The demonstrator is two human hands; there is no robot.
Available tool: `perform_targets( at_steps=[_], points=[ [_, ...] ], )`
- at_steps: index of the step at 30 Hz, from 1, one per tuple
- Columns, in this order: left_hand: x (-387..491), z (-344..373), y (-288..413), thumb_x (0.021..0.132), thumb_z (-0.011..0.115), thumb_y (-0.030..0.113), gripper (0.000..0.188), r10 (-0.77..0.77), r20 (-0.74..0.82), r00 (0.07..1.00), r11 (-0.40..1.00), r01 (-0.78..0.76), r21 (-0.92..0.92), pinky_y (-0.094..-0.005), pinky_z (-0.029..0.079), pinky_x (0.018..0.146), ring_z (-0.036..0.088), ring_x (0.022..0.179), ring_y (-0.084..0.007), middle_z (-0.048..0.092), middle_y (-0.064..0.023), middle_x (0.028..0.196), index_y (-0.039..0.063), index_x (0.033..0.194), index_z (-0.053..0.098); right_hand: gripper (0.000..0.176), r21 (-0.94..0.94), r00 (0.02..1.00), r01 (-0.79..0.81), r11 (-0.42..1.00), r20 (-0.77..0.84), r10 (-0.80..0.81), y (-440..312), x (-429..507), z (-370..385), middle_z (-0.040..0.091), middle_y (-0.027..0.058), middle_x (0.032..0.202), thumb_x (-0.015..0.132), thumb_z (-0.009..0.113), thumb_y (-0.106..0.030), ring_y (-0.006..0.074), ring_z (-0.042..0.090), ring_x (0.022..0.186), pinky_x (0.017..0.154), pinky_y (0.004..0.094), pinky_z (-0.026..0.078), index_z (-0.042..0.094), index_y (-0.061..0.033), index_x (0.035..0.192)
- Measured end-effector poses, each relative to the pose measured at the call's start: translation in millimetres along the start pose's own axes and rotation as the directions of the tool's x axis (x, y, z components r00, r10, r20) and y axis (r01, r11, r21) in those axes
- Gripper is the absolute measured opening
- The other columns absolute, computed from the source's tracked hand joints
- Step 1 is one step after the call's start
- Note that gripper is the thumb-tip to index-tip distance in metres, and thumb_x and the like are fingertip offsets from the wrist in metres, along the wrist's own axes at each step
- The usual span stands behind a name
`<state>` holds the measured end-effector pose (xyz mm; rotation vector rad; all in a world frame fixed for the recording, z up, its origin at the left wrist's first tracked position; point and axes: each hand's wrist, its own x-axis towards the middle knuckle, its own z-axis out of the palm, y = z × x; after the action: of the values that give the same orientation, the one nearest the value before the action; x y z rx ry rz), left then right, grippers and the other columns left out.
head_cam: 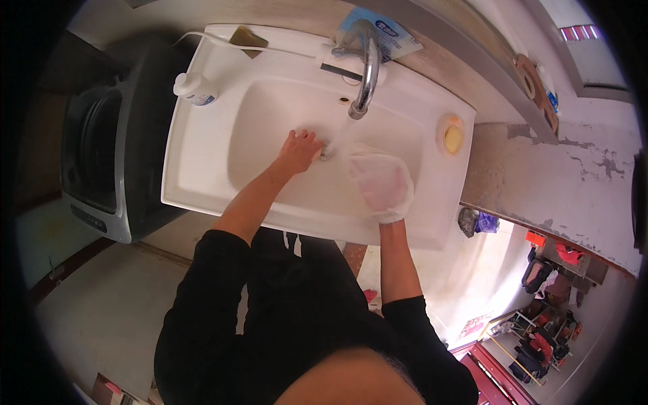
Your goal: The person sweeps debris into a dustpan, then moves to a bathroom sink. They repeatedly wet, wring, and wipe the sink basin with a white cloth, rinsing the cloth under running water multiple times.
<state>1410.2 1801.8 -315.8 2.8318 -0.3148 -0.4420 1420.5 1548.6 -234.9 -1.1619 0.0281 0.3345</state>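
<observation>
A white washbasin [283,109] lies before me. My left hand [302,149] is low in the bowl, right beside the metal drain [324,151]. Its fingers are bent and its palm faces away, so whatever may be under it is hidden. Around my right hand [385,186] is a wet, whitish, see-through covering [402,161], like a thin mitt or cloth, that reaches the wrist. The fingers inside look blurred. Water seems to fall from the curved chrome faucet [372,71] between the two hands.
On the basin's rim stand a white bottle [195,90], a brown-green sponge [248,41] and a dish with yellow soap [453,139]. A blue-and-white packet [395,38] leans behind the faucet. A grey washing machine [126,152] stands at left, bags [478,221] at right.
</observation>
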Motion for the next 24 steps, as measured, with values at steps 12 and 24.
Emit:
perform_targets(
  at_steps=[12,24],
  points=[
    [47,19,32,0.076,0.065,0.015,0.045,-0.41,-0.451,0.792,0.681,-0.063,-0.73,-0.046,0.048,0.084,0.056,0.096,-0.0319,0.055,-0.0152,0.101,0.006,0.117,0.048,0.04,-0.08,0.955,-0.123,0.989,0.26,0.14,-19,12,38,0.059,0.0097,0.114,0.091,0.057,-0.025,0.0211,0.058,0.095,0.08,0.0325,0.05,0.052,0.0012,0.121],
    [-6,-115,112,0.078,0.064,0.042,0.049,-0.423,-0.339,0.841,0.741,0.106,-0.663,-0.0483,0.04,0.083,0.052,0.099,-0.0365,0.056,-0.0186,0.104,0.019,0.121,0.055,0.041,-0.272,0.968,0.084,0.959,0.249,-0.014,14,-9,73,0.049,0.0076,0.123,0.097,0.043,-0.031,0.0231,0.046,0.117,0.101,0.0393,0.039,0.04,-0.0111,0.132]
  ],
)
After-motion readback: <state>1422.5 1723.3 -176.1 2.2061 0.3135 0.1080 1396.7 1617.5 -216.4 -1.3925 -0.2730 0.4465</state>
